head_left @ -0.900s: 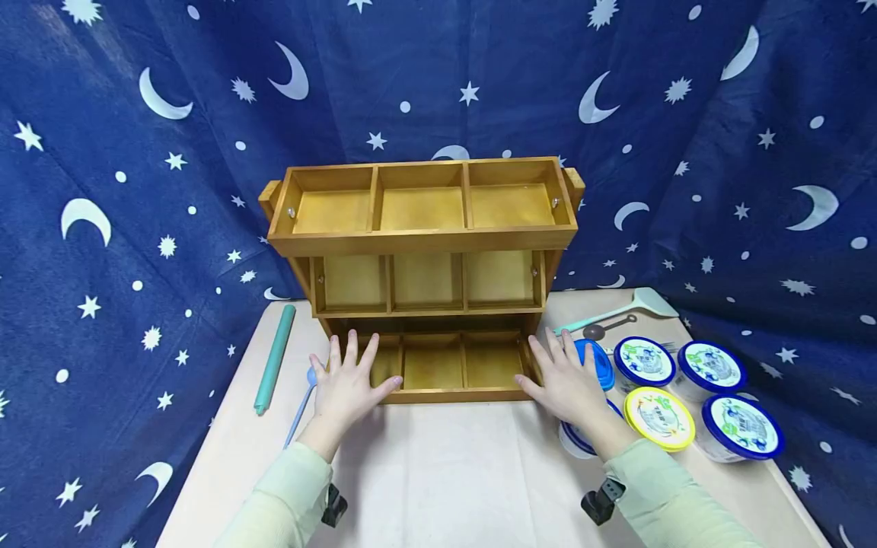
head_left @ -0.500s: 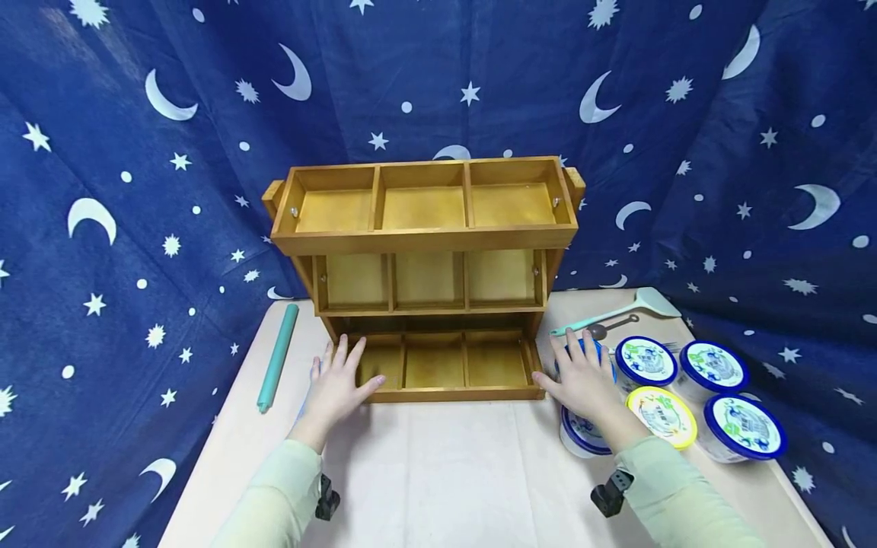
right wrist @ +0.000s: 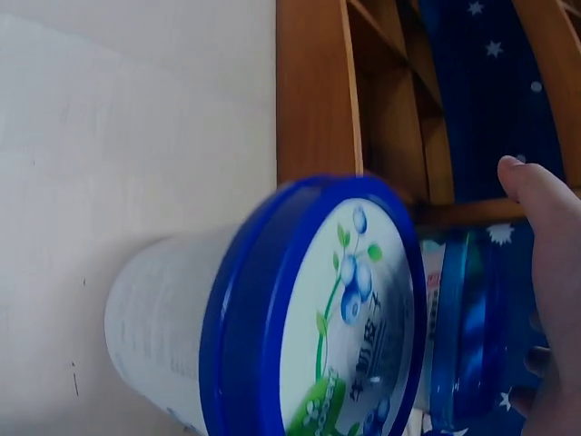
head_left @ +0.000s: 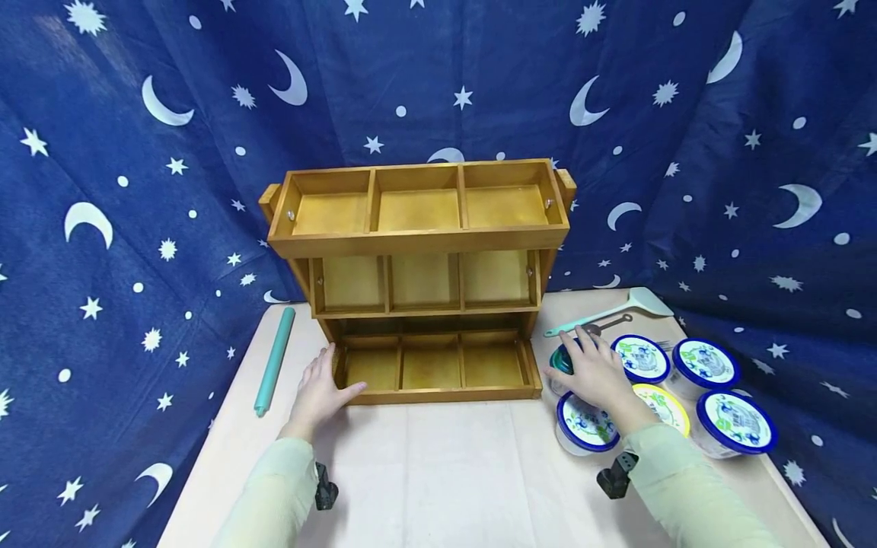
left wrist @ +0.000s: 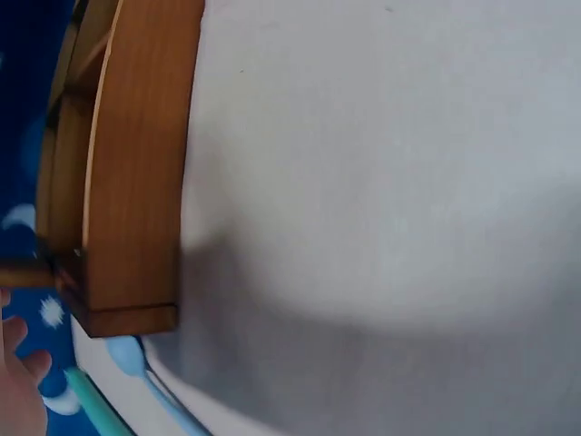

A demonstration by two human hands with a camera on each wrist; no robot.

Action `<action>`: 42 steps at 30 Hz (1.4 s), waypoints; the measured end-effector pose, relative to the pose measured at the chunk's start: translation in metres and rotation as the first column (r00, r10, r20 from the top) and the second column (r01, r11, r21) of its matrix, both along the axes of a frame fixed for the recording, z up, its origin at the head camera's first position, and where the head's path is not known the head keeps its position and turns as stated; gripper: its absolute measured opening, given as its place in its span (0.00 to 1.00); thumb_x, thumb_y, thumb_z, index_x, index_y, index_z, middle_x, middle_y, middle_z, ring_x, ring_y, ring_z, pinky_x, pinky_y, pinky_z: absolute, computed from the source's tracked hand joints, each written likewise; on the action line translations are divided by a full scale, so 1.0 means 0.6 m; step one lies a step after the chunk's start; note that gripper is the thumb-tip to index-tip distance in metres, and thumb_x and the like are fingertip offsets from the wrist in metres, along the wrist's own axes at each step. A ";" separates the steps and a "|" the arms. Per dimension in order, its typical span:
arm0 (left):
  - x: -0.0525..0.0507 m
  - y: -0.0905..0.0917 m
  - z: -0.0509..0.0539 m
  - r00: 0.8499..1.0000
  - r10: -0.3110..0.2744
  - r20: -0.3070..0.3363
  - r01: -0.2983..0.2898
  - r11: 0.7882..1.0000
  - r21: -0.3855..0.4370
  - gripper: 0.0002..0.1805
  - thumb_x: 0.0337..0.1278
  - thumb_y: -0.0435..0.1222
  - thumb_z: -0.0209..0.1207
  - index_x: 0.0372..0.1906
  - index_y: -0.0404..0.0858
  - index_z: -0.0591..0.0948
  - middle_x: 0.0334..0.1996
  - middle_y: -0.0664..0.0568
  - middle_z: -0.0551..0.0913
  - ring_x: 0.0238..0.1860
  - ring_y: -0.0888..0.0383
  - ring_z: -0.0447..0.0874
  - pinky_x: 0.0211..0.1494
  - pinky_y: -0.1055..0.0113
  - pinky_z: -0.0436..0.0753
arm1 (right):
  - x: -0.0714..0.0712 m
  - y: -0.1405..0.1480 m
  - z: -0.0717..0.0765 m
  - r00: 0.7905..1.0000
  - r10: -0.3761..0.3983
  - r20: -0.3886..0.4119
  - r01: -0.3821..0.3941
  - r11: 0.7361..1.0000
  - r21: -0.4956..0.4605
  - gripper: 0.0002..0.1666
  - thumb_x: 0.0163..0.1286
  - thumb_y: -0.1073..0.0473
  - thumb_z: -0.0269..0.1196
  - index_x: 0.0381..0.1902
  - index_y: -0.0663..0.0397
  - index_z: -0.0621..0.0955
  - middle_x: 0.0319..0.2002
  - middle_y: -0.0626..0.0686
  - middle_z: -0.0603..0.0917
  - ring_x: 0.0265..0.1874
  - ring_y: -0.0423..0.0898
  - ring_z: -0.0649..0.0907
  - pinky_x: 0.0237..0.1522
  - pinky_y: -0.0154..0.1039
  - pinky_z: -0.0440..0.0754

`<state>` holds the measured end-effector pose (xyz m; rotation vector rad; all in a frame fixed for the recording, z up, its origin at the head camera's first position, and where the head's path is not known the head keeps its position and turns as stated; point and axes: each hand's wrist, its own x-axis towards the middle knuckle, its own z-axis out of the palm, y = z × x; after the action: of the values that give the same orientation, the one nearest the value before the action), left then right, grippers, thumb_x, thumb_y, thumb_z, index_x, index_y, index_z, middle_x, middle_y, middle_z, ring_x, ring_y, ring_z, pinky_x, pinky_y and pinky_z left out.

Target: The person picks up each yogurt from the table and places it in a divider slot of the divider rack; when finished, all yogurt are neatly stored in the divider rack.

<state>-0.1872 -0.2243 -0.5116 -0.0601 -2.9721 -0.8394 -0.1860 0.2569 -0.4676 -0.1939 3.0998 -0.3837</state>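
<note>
A three-tier wooden organizer (head_left: 432,396) stands unfolded, its compartments bare. My left hand (head_left: 317,397) is at the left end of its lowest tier, fingers extended and thumb apart, holding nothing; whether it touches the wood I cannot tell. In the left wrist view, a light blue spoon (left wrist: 132,359) lies beside the organizer's corner. My right hand (head_left: 597,374) hovers with spread fingers over a small tub with a blue lid (head_left: 562,359), which it partly hides. Closer to me stands another blue-lidded tub (head_left: 589,422), its lid printed with blueberries (right wrist: 354,282) in the right wrist view.
Several lidded tubs stand on the right, one with a yellow lid (head_left: 663,407) and one with a blue lid (head_left: 736,421). Behind them lie a pale green turner (head_left: 617,308) and a dark measuring spoon (head_left: 610,325). At left is a teal rolling pin (head_left: 275,361).
Both hands have moved outward, away from the lowest tier. My left hand shifted left and slightly down; my right hand shifted right, over the small blue-lidded tub.
</note>
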 end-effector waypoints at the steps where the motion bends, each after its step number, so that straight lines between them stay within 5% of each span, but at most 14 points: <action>1: -0.002 -0.002 -0.003 1.000 0.007 0.003 -0.007 1.000 0.020 0.59 0.44 0.58 0.66 0.73 0.34 0.47 0.69 0.31 0.51 0.67 0.32 0.49 0.66 0.39 0.52 | -0.001 0.003 0.000 1.000 -0.004 0.002 0.004 1.000 -0.001 0.54 0.60 0.26 0.52 0.71 0.57 0.58 0.70 0.68 0.50 0.64 0.73 0.51 0.56 0.74 0.51; 7: -0.008 -0.011 -0.024 0.997 0.055 0.045 -0.060 0.991 0.121 0.60 0.43 0.55 0.68 0.72 0.31 0.47 0.69 0.31 0.52 0.67 0.33 0.50 0.67 0.43 0.53 | -0.017 0.015 -0.002 0.999 -0.023 0.032 0.024 0.999 -0.027 0.52 0.59 0.30 0.57 0.70 0.57 0.60 0.68 0.70 0.53 0.61 0.73 0.55 0.54 0.72 0.55; 18: -0.014 -0.013 -0.042 0.988 0.045 0.148 -0.069 0.984 0.162 0.57 0.49 0.53 0.65 0.72 0.32 0.44 0.66 0.26 0.54 0.66 0.31 0.53 0.65 0.42 0.58 | -0.027 0.030 -0.004 0.998 -0.025 0.064 0.028 0.999 -0.045 0.59 0.51 0.27 0.62 0.69 0.59 0.61 0.66 0.71 0.57 0.59 0.72 0.58 0.52 0.71 0.57; 23: -0.016 -0.018 -0.048 0.978 0.073 0.196 -0.110 0.977 0.185 0.54 0.54 0.55 0.59 0.71 0.27 0.45 0.66 0.24 0.53 0.66 0.30 0.53 0.66 0.41 0.57 | -0.025 0.037 -0.003 0.996 -0.005 0.092 0.011 0.998 -0.064 0.58 0.51 0.33 0.67 0.69 0.62 0.60 0.66 0.73 0.56 0.59 0.73 0.58 0.54 0.72 0.58; 34: -0.015 -0.021 -0.063 0.979 0.046 0.198 -0.079 0.983 0.166 0.55 0.51 0.54 0.63 0.70 0.25 0.47 0.66 0.23 0.52 0.66 0.30 0.52 0.67 0.43 0.55 | -0.028 0.044 0.003 0.994 -0.051 0.092 0.057 0.996 -0.065 0.58 0.50 0.36 0.69 0.69 0.61 0.58 0.62 0.76 0.58 0.57 0.73 0.60 0.51 0.73 0.62; 42: -0.007 -0.021 -0.064 0.979 0.052 0.195 -0.083 0.984 0.158 0.54 0.53 0.52 0.62 0.71 0.27 0.46 0.66 0.24 0.52 0.66 0.31 0.53 0.67 0.44 0.55 | -0.024 0.037 0.040 0.996 -0.055 0.071 0.061 0.994 -0.085 0.59 0.49 0.33 0.68 0.70 0.57 0.59 0.62 0.73 0.58 0.56 0.70 0.60 0.50 0.72 0.66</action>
<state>-0.1911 -0.2367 -0.5500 0.1352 -3.0424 -1.1394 -0.2002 0.2790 -0.4435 -0.0895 3.0287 -0.5167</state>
